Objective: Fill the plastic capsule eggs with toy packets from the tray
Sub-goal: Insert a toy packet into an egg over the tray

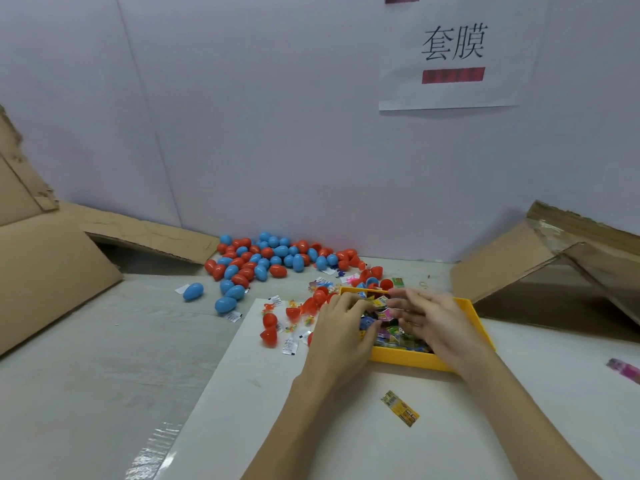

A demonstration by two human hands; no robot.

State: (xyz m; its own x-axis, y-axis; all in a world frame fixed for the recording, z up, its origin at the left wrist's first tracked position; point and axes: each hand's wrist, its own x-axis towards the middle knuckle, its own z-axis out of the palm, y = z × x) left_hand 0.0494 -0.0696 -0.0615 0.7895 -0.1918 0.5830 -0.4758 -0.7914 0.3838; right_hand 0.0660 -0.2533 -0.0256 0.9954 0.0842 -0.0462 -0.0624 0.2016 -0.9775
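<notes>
A yellow tray [412, 361] full of colourful toy packets [398, 336] sits at centre right. Both hands are over it. My left hand [341, 329] has its fingers curled down among the packets at the tray's left side. My right hand [427, 315] hovers above the tray with fingers loosely spread, and a pink packet [389, 312] lies between the two hands' fingertips. Which hand holds it is unclear. Closed red and blue capsule eggs [270, 259] lie heaped at the back. Open red egg halves [269, 329] lie left of the tray.
Small white sachets [290, 345] and loose toys are scattered among the red halves. One yellow packet [400, 408] lies on the white sheet near me, a pink packet [625, 370] at the right edge. Cardboard flaps [48, 268] flank both sides.
</notes>
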